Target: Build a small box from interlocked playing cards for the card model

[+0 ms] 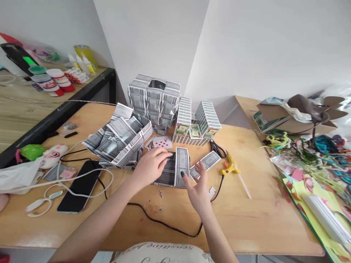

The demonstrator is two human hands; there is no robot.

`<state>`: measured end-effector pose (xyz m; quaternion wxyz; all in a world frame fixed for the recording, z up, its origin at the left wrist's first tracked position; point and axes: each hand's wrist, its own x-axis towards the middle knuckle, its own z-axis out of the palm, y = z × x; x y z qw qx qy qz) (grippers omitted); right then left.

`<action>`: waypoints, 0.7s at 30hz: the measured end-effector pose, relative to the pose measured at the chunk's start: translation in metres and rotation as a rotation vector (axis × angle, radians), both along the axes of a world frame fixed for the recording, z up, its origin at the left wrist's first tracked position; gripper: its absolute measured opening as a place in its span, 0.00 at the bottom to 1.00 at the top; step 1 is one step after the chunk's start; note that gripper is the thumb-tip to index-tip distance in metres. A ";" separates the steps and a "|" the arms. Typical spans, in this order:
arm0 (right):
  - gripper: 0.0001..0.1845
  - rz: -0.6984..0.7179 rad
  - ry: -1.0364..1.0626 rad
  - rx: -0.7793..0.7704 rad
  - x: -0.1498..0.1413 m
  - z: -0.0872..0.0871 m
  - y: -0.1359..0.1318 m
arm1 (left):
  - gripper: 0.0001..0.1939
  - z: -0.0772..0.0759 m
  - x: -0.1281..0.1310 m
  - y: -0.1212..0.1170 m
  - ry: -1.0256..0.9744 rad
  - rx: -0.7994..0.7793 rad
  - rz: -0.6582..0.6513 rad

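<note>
A low box made of grey patterned playing cards lies on the table in front of me. My left hand reaches over its left part, fingers bent together near the far edge; anything between the fingertips is hidden. At the box's right side is my right hand, thumb and fingers apart, nothing in it. A raised card panel covers the box's right end, close to the right thumb. Joined loose cards lie face down just beyond the right hand. Face-up cards rest behind the box.
A yellow glue gun and black scissors lie to the right. Behind stand a large card structure and stacked card packs. Left are a card-filled tray, a phone and cables. Craft scraps crowd the far right.
</note>
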<state>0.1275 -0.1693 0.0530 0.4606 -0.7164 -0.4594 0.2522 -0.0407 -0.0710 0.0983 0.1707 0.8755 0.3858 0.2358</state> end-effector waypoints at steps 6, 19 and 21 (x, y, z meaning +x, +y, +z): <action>0.44 0.122 -0.125 -0.034 -0.006 0.001 -0.004 | 0.13 0.000 0.005 0.030 0.449 -0.027 0.082; 0.24 0.216 -0.079 0.036 0.042 0.004 0.043 | 0.16 -0.016 -0.008 -0.037 0.188 -0.422 0.176; 0.26 0.202 -0.130 0.037 0.040 0.003 0.044 | 0.18 -0.023 -0.006 -0.042 -0.050 -0.524 0.160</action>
